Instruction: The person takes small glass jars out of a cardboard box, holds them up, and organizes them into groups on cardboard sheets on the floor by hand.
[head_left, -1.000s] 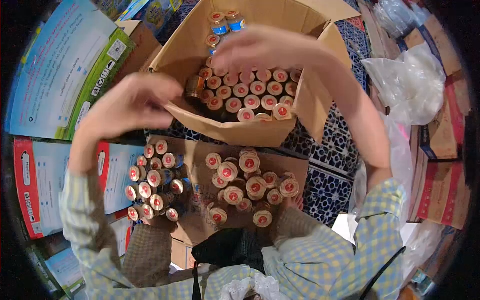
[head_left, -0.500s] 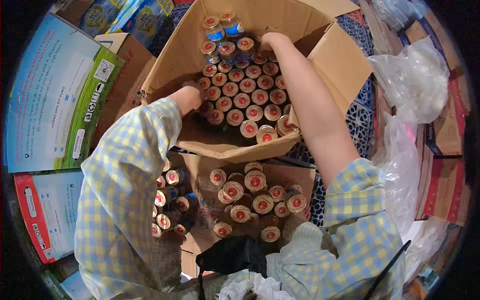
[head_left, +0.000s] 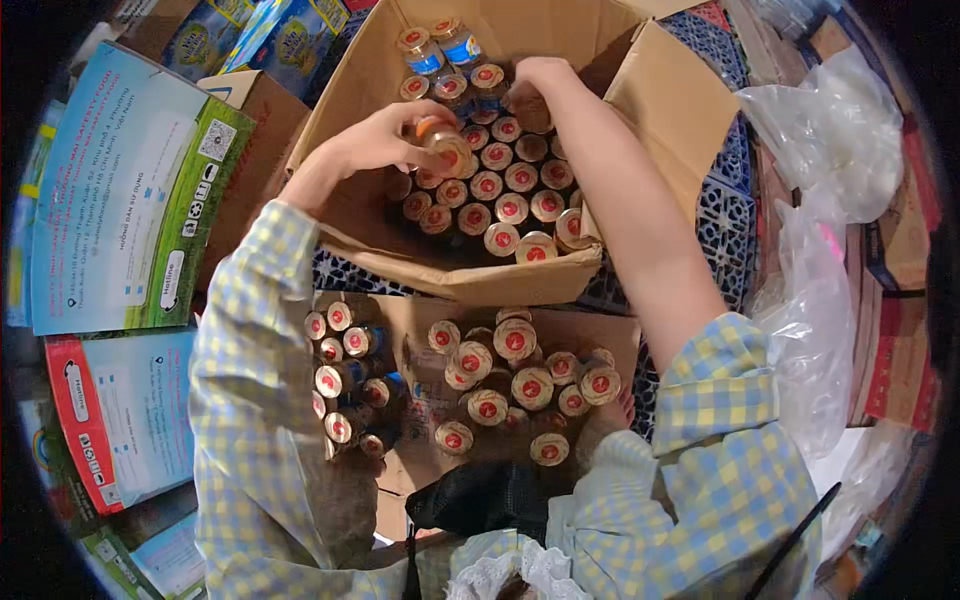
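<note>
My left hand (head_left: 372,140) is raised over the left part of an open cardboard box (head_left: 450,280), its fingers closed around a small glass jar (head_left: 452,158) with a gold and red lid. Another lid edge shows beside that jar, so I cannot tell whether a second one is in the grip. Deeper in the box, at the back, my right hand (head_left: 542,82) curls over a jar (head_left: 532,116), which is blurred and partly covered. Rows of upright lidded jars (head_left: 485,186) fill the box floor. Blue-labelled jars (head_left: 424,58) stand or lean at its back left.
Nearer me, several jars (head_left: 487,407) stand on a cardboard sheet (head_left: 415,385), with more jars (head_left: 338,428) to their left. Printed cartons (head_left: 120,200) line the left side. Clear plastic bags (head_left: 825,150) lie at right, beside patterned blue crates (head_left: 725,240).
My left hand has risen from the box's left side and moved right and up, now with a jar in it. My right hand stays at the back, shifted only slightly.
</note>
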